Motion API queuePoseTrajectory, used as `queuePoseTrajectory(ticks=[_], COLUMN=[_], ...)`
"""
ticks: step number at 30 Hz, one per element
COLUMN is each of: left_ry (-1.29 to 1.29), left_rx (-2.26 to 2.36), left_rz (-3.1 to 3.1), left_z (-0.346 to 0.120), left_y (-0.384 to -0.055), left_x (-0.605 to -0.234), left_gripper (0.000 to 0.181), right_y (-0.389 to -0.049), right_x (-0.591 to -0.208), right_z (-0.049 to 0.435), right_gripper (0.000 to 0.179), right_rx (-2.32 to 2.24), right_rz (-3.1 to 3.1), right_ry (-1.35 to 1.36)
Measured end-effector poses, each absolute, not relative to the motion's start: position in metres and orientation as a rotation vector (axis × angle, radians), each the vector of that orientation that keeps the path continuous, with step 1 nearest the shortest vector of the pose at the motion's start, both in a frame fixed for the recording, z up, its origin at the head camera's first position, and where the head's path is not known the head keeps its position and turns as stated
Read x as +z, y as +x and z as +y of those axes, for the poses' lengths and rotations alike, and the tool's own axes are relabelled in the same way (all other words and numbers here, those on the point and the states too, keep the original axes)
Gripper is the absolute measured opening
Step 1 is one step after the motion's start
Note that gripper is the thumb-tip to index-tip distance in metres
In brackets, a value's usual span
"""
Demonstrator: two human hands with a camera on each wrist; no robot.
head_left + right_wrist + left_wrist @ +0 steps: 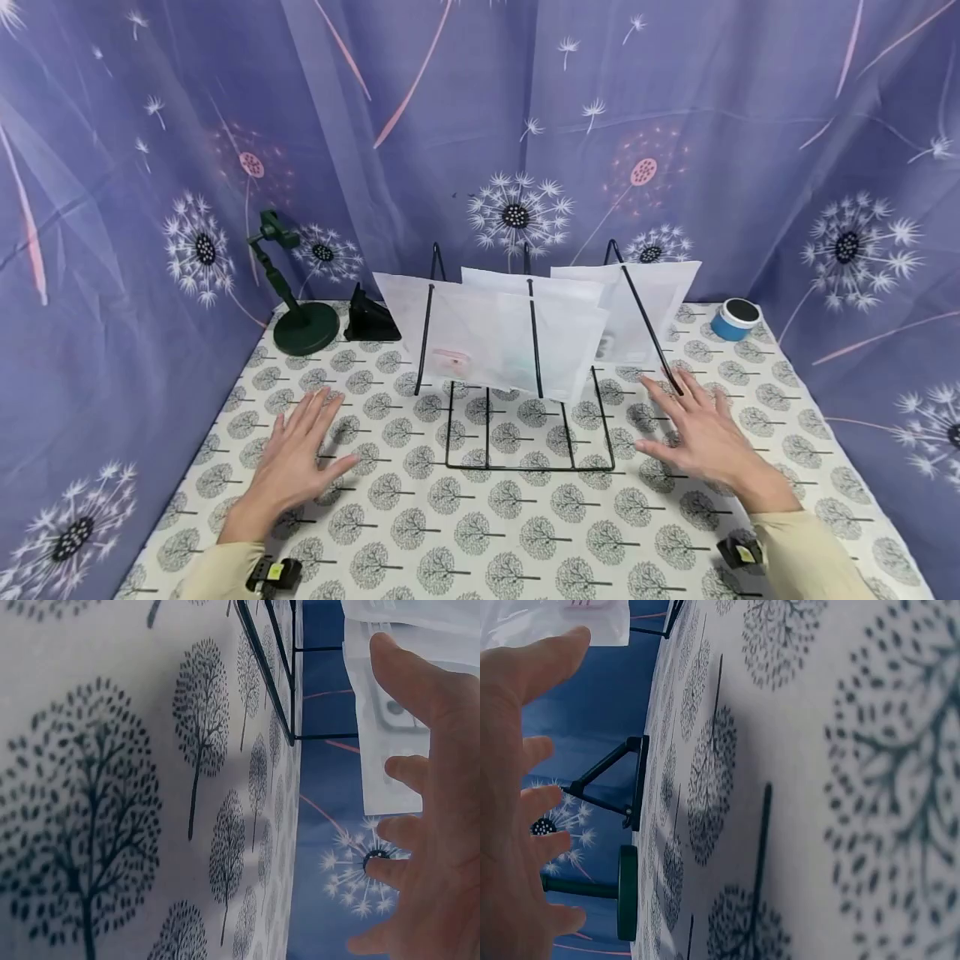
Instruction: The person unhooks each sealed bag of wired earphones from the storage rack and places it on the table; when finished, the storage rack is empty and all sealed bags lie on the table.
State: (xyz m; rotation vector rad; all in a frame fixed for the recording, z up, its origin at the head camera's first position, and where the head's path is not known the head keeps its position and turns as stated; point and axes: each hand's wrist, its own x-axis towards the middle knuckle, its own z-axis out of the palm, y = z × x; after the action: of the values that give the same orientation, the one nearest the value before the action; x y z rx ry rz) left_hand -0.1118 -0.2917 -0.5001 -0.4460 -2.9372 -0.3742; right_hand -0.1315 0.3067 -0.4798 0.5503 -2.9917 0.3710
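Observation:
A black wire rack (528,469) stands at mid-table. Its three long prongs carry frosted white pouches: a left one (487,333) in front, a middle one (577,287) partly behind it, and a right one (652,312). Faint contents show through the pouches, too blurred to name. My left hand (296,458), left of the rack, has its fingers spread and holds nothing. To the rack's right is my right hand (701,433), also with spread fingers and nothing held. The right prong's tip overlaps its fingers in the head view; I cannot tell whether they touch.
At the back left are a dark green stand (306,327) with a jointed arm and a black folding stand (371,317). A blue jar (735,319) with a dark-topped lid sits back right. Purple dandelion-print curtains (420,192) enclose the tree-patterned tablecloth (480,575).

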Motion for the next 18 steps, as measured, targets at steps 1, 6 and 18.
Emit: queuePoseTrajectory(ticks=[1,6,18], left_ry=[-0.452,-0.480,-0.581], left_rx=[-0.388,-0.406,-0.533], left_rz=[-2.935,-2.915,-2.846], left_z=[-0.291,-0.287,-0.276], left_y=[-0.113,-0.118,-0.130], left_x=[-0.500,-0.500,-0.492], left_gripper=[0.097,0.099,0.102], right_y=[-0.133,-0.136,-0.139], right_x=[-0.480,-0.483,-0.493], right_z=[0.306,0.299,0.283], right_gripper=[0.094,0.097,0.100], right_rx=[0.370,0.380,0.308], right_rz=[-2.997,-3.013,-3.014], right_ry=[0.553,0.579,0.645])
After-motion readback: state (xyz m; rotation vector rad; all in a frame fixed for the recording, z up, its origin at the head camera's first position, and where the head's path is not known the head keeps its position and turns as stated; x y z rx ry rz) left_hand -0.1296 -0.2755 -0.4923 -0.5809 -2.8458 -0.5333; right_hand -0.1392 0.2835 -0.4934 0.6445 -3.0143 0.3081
